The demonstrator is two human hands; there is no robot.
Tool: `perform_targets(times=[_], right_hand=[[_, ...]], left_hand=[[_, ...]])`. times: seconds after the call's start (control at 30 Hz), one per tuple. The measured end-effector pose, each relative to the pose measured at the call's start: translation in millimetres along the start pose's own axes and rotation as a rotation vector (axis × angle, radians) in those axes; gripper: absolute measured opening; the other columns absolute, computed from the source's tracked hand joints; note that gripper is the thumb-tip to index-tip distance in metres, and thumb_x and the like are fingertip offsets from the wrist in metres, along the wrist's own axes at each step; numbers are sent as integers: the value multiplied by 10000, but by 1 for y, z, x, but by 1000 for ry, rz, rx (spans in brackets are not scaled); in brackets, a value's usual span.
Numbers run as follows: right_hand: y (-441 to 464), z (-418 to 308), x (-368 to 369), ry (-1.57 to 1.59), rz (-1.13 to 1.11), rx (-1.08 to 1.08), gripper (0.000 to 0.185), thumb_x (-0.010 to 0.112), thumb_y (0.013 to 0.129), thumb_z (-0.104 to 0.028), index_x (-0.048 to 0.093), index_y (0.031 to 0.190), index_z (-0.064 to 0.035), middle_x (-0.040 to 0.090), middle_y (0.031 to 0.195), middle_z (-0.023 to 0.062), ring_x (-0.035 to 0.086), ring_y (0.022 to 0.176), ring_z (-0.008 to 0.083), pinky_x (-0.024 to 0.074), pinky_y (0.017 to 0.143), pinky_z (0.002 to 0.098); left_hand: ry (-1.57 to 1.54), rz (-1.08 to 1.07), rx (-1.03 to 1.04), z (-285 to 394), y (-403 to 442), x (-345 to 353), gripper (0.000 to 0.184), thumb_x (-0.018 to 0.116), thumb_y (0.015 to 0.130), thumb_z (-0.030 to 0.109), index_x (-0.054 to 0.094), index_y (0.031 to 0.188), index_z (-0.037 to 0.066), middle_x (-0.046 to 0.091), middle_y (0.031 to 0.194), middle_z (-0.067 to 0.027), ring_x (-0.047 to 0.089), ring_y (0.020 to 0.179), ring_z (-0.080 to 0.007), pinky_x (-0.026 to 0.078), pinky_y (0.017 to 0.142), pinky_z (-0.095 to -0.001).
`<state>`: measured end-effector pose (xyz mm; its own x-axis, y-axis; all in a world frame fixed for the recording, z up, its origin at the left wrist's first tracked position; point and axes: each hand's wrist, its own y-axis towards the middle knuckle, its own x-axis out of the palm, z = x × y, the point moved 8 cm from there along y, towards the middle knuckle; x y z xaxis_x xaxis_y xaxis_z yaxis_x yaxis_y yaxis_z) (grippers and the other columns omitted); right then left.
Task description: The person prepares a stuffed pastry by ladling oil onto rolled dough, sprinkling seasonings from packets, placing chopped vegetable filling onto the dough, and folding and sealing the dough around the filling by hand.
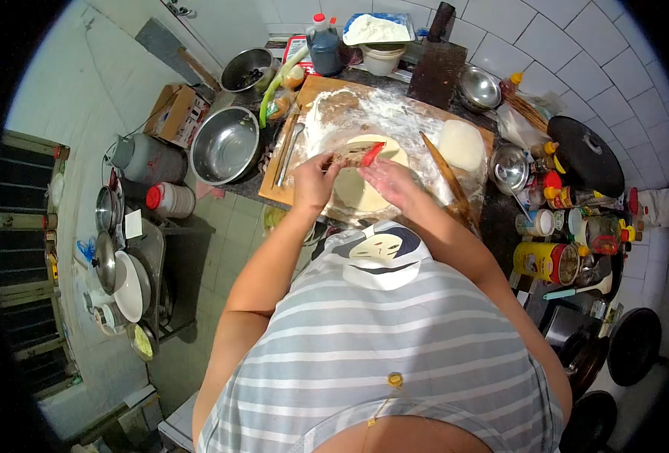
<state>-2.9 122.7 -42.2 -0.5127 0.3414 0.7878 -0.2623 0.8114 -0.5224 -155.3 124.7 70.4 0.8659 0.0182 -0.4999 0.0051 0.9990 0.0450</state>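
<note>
Flat round dough (359,198) lies on a floury wooden board (274,190) in front of me. Over it, my left hand (316,181) and my right hand (389,182) come together with curled fingers around a small red-handled tool (373,154). The red part shows by my right fingertips. A thin, dull part reaches toward my left fingers; its exact kind is unclear. To the right, a tapered wooden rolling pin (445,172) lies slantwise beside a thick pale dough piece (461,145). A long metal spoon (291,155) rests along the board's left side.
Left of the board stand a steel basin (225,145) and a smaller bowl (248,71). Behind are a dark bottle (324,47), a flour bag (378,29) and an upright cleaver (436,72). Jars, a yellow can (540,260) and a black lid (587,157) crowd the right.
</note>
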Motion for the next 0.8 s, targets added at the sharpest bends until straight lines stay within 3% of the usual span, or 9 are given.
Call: perform_targets(times=[0.07,0.17,0.37,0.57,0.67,0.8], right_hand=[[5,4,-5,35,-2,16,427,508,788,8,249,1116,96,396,1082,230,419,1024,339,365,939,445],[4,3,-1,23,-44,0,398,500,796,2,255,1098,88,397,1071,219,420,1020,331,366,936,454],[3,3,4,-20,-35,0,357,486,809,-13,275,1082,81,408,1046,196,430,1003,325,378,926,449],[6,4,4,-56,-56,-9,365,488,815,-30,285,1099,77,406,1068,194,439,992,321,380,925,434],[3,1,12,-64,-96,-4,373,489,815,-31,283,1105,80,405,1068,195,443,987,326,381,923,431],[2,2,8,-66,-8,-1,349,484,819,-30,291,1088,78,404,1067,194,443,991,332,388,916,428]], left_hand=[[148,-6,22,1,1,0,247,598,768,194,612,931,9,623,677,-63,565,597,-84,453,574,-225],[52,-38,-55,-14,5,4,241,598,767,200,619,921,16,624,672,-69,564,583,-86,450,559,-227],[54,0,20,-7,4,-2,249,597,770,207,619,907,0,614,660,-68,552,570,-84,449,552,-232],[-65,-83,-100,-19,5,2,240,597,772,196,619,903,-4,619,692,-57,541,570,-79,443,548,-219],[-197,20,-89,-12,2,-3,162,586,753,144,635,849,22,599,614,-96,543,538,-95,421,519,-240],[-67,-49,-81,-12,3,-1,253,592,779,199,609,923,-9,624,704,-47,544,574,-74,443,545,-214]])
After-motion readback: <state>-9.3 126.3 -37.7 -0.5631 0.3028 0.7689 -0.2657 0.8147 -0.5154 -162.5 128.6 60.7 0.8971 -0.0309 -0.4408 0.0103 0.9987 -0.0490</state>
